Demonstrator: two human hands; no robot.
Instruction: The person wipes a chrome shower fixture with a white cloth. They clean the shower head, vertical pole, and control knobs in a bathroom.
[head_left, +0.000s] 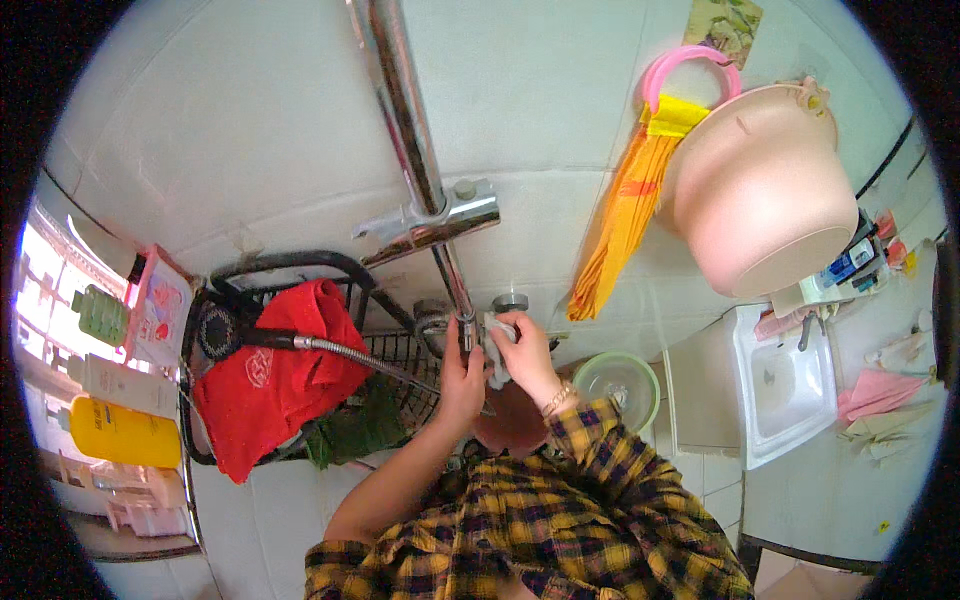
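A vertical chrome shower pipe (452, 281) runs down the tiled wall to a mixer fitting low in front of me. My left hand (461, 382) is at the pipe's lower end, fingers along its left side and thumb across the front. On the other side my right hand (527, 352) pinches a crumpled whitish cloth (496, 349) against the fitting. Both hands hide most of the fitting's body. Higher on the pipe sits a chrome sliding bracket (450, 219). Below the hands is a reddish-brown surface (510, 416), partly covered.
At left, a black wire basket (300, 259) holds a red cloth (289, 382) and a hand shower (274, 337) with metal hose. Bottles, including a yellow one (124, 431), line the windowsill. Right are a hanging pink bucket (765, 195), an orange folded item (626, 217), a green-rimmed basin (652, 382) and a sink (791, 382).
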